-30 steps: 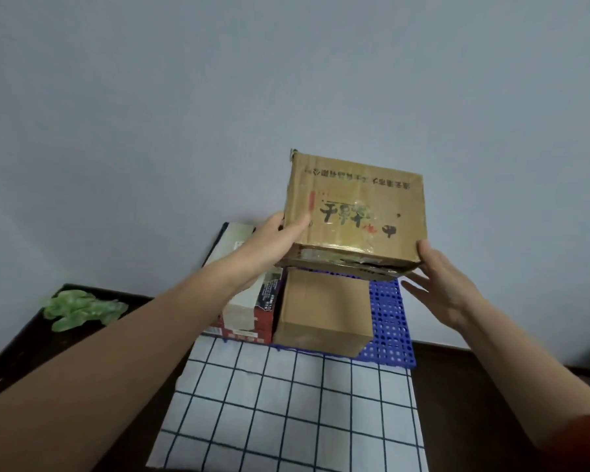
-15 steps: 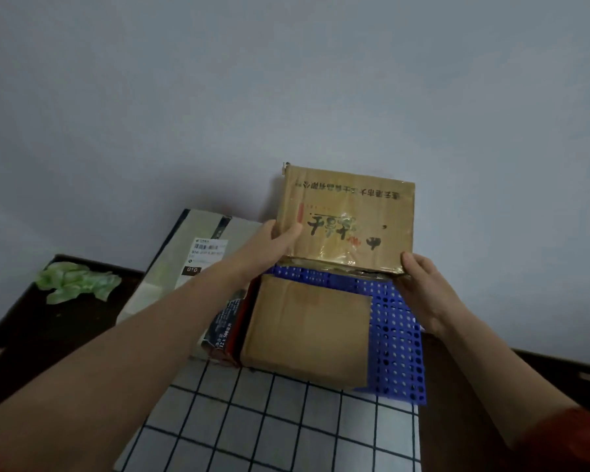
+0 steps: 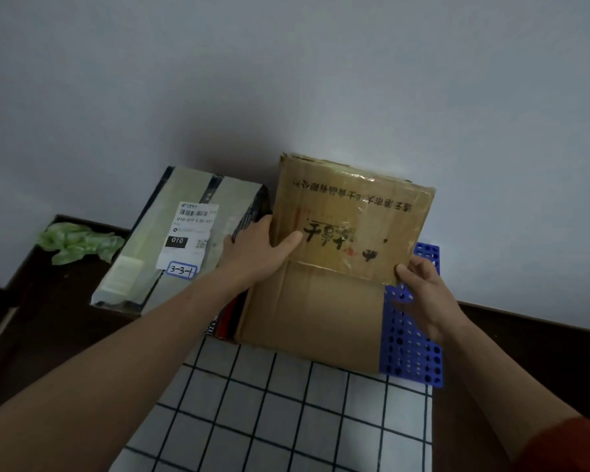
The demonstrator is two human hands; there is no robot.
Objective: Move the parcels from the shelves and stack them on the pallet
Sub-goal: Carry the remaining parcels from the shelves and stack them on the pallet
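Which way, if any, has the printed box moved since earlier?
Yes. The printed box came down: the strip of blue pallet earlier visible between it and the plain box is now hidden.

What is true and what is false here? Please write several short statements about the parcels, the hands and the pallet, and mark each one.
1. Both hands hold the printed cardboard box: the left hand at its left side, the right hand at its lower right corner. True.
2. The pallet is red. False: it is blue, with many holes.
3. The labelled parcel lies to the left of the plain brown box. True.
4. The handwritten mark on the white label reads 5-5-2. False: it reads 3-3-1.
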